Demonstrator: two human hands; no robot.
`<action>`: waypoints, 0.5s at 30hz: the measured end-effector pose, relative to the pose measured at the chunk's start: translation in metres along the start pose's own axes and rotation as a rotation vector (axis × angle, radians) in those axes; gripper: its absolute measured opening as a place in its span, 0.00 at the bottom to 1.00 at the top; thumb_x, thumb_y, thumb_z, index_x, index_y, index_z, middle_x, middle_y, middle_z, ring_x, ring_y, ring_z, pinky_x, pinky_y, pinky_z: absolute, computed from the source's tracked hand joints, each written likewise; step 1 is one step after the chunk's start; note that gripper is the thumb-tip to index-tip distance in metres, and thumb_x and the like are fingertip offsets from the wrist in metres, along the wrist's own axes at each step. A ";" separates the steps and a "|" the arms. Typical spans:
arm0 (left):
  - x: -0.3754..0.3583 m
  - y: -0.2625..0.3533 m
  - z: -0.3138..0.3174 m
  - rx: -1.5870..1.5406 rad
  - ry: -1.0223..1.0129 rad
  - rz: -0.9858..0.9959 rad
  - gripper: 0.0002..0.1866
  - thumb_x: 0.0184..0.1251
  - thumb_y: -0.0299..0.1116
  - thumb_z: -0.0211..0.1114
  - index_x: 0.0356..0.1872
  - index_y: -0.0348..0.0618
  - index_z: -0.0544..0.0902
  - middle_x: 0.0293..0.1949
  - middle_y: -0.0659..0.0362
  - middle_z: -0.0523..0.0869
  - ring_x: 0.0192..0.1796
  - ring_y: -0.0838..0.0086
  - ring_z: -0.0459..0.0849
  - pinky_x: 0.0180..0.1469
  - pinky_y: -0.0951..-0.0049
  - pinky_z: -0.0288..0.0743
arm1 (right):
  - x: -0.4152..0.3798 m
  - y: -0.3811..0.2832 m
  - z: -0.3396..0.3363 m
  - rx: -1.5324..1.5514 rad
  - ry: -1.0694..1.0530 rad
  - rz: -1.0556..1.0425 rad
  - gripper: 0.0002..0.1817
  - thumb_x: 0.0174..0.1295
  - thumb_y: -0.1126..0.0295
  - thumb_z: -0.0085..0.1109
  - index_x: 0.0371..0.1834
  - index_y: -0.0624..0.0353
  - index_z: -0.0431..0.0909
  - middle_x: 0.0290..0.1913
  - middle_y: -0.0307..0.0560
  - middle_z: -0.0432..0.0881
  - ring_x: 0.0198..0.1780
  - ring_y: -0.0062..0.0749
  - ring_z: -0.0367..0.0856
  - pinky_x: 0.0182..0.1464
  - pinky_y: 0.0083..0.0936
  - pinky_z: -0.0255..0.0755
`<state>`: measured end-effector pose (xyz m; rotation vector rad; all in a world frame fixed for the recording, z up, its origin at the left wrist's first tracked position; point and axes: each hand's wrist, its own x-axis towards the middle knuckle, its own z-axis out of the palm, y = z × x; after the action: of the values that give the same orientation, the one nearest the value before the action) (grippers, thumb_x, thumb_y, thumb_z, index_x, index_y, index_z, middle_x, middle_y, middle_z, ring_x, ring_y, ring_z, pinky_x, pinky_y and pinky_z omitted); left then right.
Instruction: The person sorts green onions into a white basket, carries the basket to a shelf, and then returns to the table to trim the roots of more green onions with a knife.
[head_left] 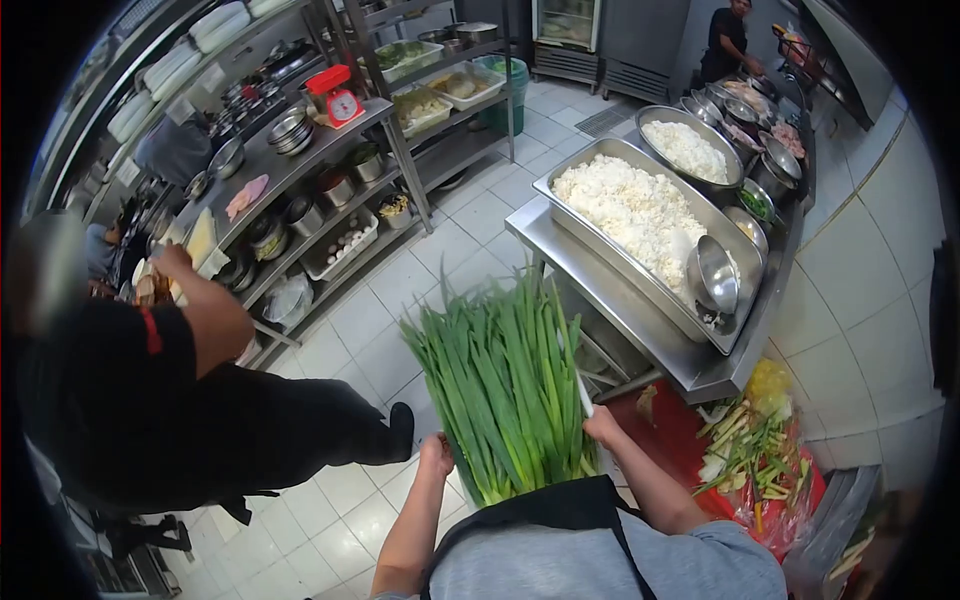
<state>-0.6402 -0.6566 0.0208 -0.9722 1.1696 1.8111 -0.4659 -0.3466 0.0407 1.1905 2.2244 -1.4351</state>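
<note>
A large bundle of long green onions (505,380) lies in front of my body on a white tray (584,393), whose edge shows at the right side. My right hand (602,427) is closed on that edge, beside the lower right of the greens. On the other side, my left hand (437,455) is closed at the tray's left side, with its fingertips partly hidden under the leaves. The greens cover most of the tray, and their tips point away from me.
A steel table (690,372) at the right bears a deep pan of rice (630,205) and bowls. A person in black (110,400) stands close at the left, by a shelved counter (300,165). Scraps in a red bag (765,470) sit low right. Another person (728,45) stands far back.
</note>
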 end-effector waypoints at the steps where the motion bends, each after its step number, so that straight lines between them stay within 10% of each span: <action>1: 0.010 0.016 -0.012 0.027 -0.024 0.018 0.11 0.61 0.29 0.43 0.28 0.37 0.74 0.21 0.60 0.75 0.23 0.73 0.75 0.30 0.70 0.76 | 0.005 -0.005 0.016 -0.011 0.007 -0.004 0.19 0.46 0.78 0.50 0.44 0.66 0.78 0.39 0.63 0.81 0.43 0.48 0.81 0.44 0.37 0.71; 10: 0.083 0.135 -0.037 0.175 -0.004 0.153 0.12 0.60 0.30 0.46 0.32 0.33 0.76 0.32 0.51 0.81 0.36 0.62 0.81 0.47 0.59 0.76 | 0.047 -0.092 0.072 0.146 0.040 -0.012 0.19 0.44 0.78 0.50 0.43 0.66 0.78 0.34 0.58 0.82 0.36 0.40 0.80 0.39 0.33 0.72; 11: 0.094 0.146 -0.035 0.106 -0.048 0.087 0.11 0.59 0.30 0.46 0.32 0.33 0.76 0.31 0.53 0.81 0.33 0.64 0.80 0.46 0.61 0.76 | 0.060 -0.096 0.076 0.143 0.030 -0.013 0.19 0.44 0.78 0.51 0.43 0.66 0.78 0.34 0.58 0.82 0.36 0.40 0.81 0.40 0.33 0.72; 12: 0.098 0.155 -0.020 0.066 0.090 0.163 0.10 0.58 0.28 0.52 0.18 0.46 0.72 0.15 0.66 0.65 0.16 0.78 0.63 0.20 0.78 0.59 | 0.076 -0.101 0.078 0.137 0.023 -0.018 0.19 0.44 0.78 0.51 0.43 0.66 0.78 0.34 0.58 0.82 0.36 0.41 0.81 0.40 0.33 0.72; 15: 0.063 0.202 0.033 0.055 0.041 0.170 0.09 0.60 0.28 0.51 0.19 0.44 0.72 0.17 0.66 0.67 0.17 0.78 0.64 0.20 0.79 0.61 | 0.117 -0.134 0.078 0.152 0.020 -0.054 0.20 0.45 0.77 0.50 0.44 0.65 0.78 0.36 0.60 0.82 0.40 0.43 0.82 0.42 0.34 0.72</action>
<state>-0.8525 -0.6731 0.0474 -0.9056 1.3558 1.8885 -0.6565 -0.3788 0.0222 1.2037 2.2099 -1.6463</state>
